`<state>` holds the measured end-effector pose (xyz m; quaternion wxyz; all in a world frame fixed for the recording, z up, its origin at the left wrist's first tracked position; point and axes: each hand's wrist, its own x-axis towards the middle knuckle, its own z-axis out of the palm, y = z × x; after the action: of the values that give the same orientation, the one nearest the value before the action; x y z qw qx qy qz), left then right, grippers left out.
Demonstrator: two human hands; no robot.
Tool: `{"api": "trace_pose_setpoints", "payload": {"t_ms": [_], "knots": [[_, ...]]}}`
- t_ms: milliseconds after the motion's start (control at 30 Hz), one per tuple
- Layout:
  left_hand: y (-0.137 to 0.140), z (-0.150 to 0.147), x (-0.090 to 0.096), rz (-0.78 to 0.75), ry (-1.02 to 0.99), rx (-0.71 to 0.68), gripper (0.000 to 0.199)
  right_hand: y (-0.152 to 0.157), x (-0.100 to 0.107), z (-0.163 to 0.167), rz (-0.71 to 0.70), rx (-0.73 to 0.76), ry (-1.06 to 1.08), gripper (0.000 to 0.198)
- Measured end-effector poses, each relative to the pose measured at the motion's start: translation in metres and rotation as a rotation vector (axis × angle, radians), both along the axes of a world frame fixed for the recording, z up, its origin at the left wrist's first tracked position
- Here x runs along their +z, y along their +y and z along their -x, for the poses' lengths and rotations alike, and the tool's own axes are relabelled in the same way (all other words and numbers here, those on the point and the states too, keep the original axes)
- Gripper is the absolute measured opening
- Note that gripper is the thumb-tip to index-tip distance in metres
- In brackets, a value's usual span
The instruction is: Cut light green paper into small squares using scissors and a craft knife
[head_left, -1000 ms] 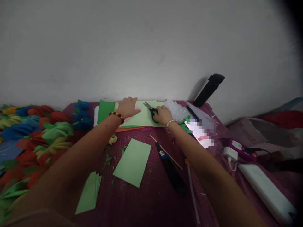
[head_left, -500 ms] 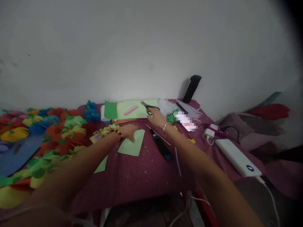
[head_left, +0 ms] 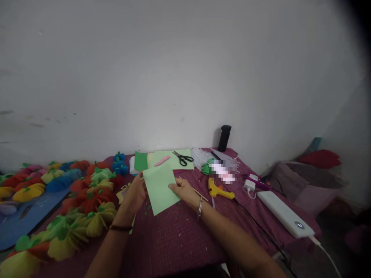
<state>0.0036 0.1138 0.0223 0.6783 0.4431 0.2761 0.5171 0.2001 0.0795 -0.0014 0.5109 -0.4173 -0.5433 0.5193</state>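
Observation:
A pale green sheet of paper [head_left: 160, 191] is held up, tilted, above the table in front of me. My left hand [head_left: 138, 196] is closed at its left edge, with the fingers partly hidden behind the sheet. On the right edge, my right hand [head_left: 184, 190] pinches it, thumb on the front face. Beyond the hands, black-handled scissors [head_left: 183, 159] lie on larger pale green sheets [head_left: 188, 165], touched by neither hand. A pink strip [head_left: 162, 161] and a dark green piece [head_left: 141, 161] rest beside them.
Colourful pumpkin-like paper or felt crafts [head_left: 92, 197] crowd the left side. To the right are a yellow glue gun [head_left: 220, 192] with a black cord, a white power bank [head_left: 285, 213] and a lit, blurred-out phone [head_left: 223, 172]. A black bottle [head_left: 224, 138] stands by the wall.
My right hand has let go of the scissors and come back to the paper's right edge. The pale green sheet has been lifted off the table between both hands. My view has tilted upward.

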Motion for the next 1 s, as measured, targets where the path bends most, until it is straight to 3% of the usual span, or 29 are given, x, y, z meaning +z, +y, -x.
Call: {"api": "trace_pose_setpoints", "payload": {"t_ms": [67,133,267,367,467,567,800,1000], "knots": [[-0.004,0.000,-0.006,0.004,0.004,-0.061,0.050,0.000,-0.006,0.001,0.013,-0.042,0.034,0.034],[-0.009,-0.002,-0.010,-0.009,0.131,-0.100,0.043,-0.002,-0.011,-0.002,0.034,-0.061,0.067,0.033],[-0.018,-0.011,-0.015,-0.138,0.322,-0.054,0.028,-0.008,-0.009,-0.010,0.035,-0.066,0.089,0.030],[-0.024,-0.014,-0.017,-0.193,0.380,-0.050,0.024,-0.010,-0.004,-0.014,-0.010,-0.176,0.125,0.023],[-0.029,-0.014,-0.020,-0.187,0.362,-0.200,0.026,-0.010,-0.004,-0.013,0.002,-0.242,0.180,0.024],[-0.032,-0.015,-0.023,-0.186,0.320,-0.330,0.033,-0.011,-0.009,-0.008,0.067,-0.187,0.278,0.026],[-0.031,-0.017,-0.033,-0.115,0.282,-0.243,0.038,-0.018,-0.009,0.000,0.172,-0.058,0.438,0.024],[-0.033,-0.014,-0.039,-0.042,0.146,-0.316,0.045,-0.020,-0.008,0.002,0.244,0.030,0.516,0.021]]}}
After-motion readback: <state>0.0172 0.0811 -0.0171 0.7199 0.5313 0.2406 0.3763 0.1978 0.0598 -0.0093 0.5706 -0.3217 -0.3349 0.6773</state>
